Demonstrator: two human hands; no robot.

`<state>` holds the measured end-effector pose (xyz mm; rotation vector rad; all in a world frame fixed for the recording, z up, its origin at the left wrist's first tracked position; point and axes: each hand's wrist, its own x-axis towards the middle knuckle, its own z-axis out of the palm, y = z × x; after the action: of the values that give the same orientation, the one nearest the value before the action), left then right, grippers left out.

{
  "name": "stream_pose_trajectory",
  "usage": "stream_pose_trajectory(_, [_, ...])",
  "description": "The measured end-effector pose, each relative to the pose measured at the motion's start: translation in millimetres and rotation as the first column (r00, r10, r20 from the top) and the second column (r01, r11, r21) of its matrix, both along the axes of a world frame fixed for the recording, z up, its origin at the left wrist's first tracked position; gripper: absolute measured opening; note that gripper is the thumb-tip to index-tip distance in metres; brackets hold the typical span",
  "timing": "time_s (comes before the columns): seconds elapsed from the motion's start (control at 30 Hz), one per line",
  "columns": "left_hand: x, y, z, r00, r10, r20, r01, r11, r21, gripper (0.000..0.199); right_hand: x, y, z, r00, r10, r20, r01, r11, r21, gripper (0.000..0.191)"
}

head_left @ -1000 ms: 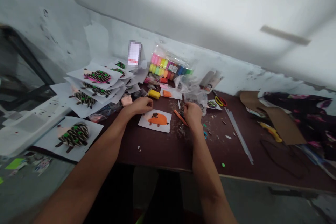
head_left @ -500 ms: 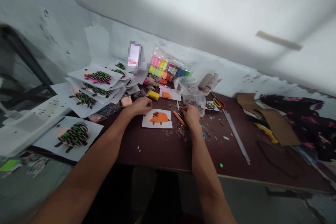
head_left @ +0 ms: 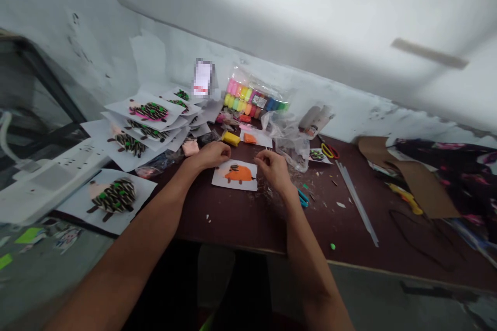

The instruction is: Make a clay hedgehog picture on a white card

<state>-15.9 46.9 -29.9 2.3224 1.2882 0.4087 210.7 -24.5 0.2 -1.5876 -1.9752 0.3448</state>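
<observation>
White paper cards (head_left: 103, 132): clay hedgehogs (head_left: 148, 111) with dark spines, stacked at 9 o'clock from the left hand.
Left hand (head_left: 209, 156): fingers curled together, at the white card's (head_left: 218, 181) 10 o'clock.
Orange clay figure (head_left: 238, 172): on that card, between the hands.
Right hand (head_left: 274, 168): fingers bunched together at the card's 2 o'clock; cannot tell if anything is pinched.

No wording could be read anywhere: the upright white card (head_left: 203, 77) was pixelated, and the small label on the bag of coloured modelling clay (head_left: 256, 95) and the print on the white tubes (head_left: 315, 119) beside it were too small to make out.
</observation>
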Motion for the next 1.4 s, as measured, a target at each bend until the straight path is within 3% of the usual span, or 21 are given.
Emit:
stream_pose_trajectory(0.1, [-0.2,0.1,0.1,1.0,-0.003,-0.004,0.003,1.0,-0.014,0.02,-17.5,-9.1,-2.9,0.988,0.153,0.014,-0.153,0.988,-0.027,0.015])
stream_pose_trajectory(0.23, [-0.2,0.6,-0.1,1.0,-0.011,0.001,0.011,1.0,-0.021,0.019,-33.6,-20.1,-6.0,0.971,0.233,0.06,-0.233,0.973,-0.007,0.014])
stream_pose_trajectory(0.5, [-0.2,2.7,-1.5,1.0,-0.02,-0.002,0.02,1.0,-0.02,0.02,-37.9,-19.3,-11.5,0.964,0.164,0.208,-0.164,0.986,-0.017,0.011])
stream_pose_trajectory(0.77, [-0.5,3.8,-3.3,1.0,-0.025,-0.017,0.025,1.0,-0.007,0.021,-39.7,-17.0,-18.0,0.957,0.182,0.224,-0.182,0.983,-0.022,0.012])
stream_pose_trajectory(1.4, [0.2,3.7,-3.1,1.0,-0.012,-0.02,0.012,1.0,0.002,0.02,-43.9,-19.8,-12.6,0.906,0.191,0.378,-0.184,0.981,-0.056,0.021])
